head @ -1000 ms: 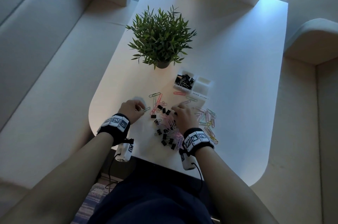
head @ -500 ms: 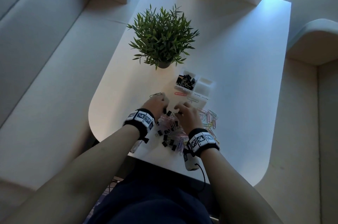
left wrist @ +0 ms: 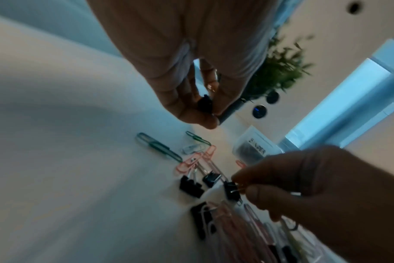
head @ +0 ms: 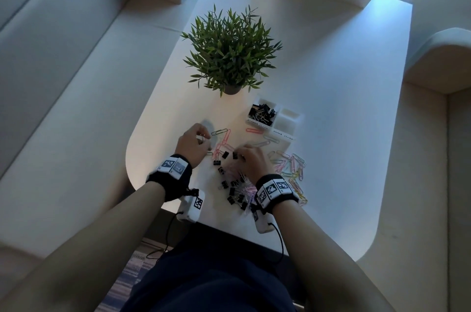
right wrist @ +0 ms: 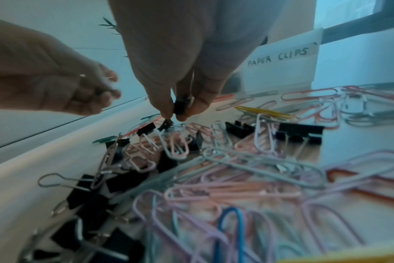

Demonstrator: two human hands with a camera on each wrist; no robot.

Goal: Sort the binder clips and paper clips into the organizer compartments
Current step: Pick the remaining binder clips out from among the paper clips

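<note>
While both hands pinch black binder clips — left hand (left wrist: 191,99) one, right hand (right wrist: 180,99) another from the pile (head: 234,184) — picking-up is underway; next, probably, carrying them to the organizer (head: 288,120) compartment holding binder clips.

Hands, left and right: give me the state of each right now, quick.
Left hand: fingers pinch a small black binder clip, lifted off the table.
Right hand: fingertips pinch another black binder clip just above the pile.
</note>
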